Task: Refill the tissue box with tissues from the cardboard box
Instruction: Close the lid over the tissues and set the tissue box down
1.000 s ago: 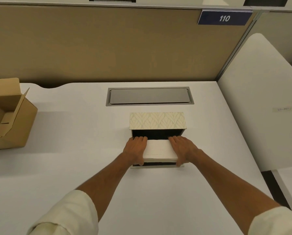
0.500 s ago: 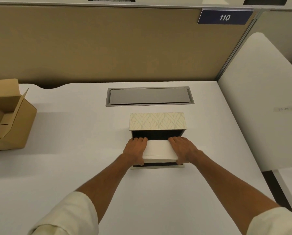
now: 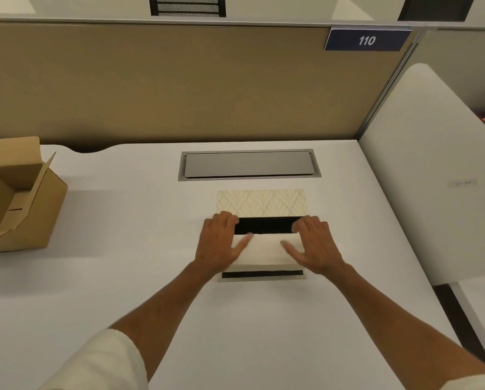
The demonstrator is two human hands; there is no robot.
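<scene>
The tissue box [image 3: 262,202] lies open in the middle of the white desk, its leaf-patterned panel at the far side and its black inside showing. A white stack of tissues [image 3: 263,250] rests in the opening. My left hand [image 3: 218,243] covers the stack's left end and my right hand [image 3: 317,246] its right end. Both thumbs lie on top of the stack, and the fingers reach to the box's far edge. The cardboard box [image 3: 24,198] stands open at the desk's left edge, and I see nothing inside it.
A grey cable-port cover [image 3: 249,164] is set into the desk just behind the tissue box. A tan partition [image 3: 179,85] with a "110" sign [image 3: 366,40] closes off the back. A white side panel [image 3: 432,164] stands along the right edge.
Both hands have slid slightly farther along the stack's ends, and the thumbs have spread out onto its top. The stack and both boxes stay where they were.
</scene>
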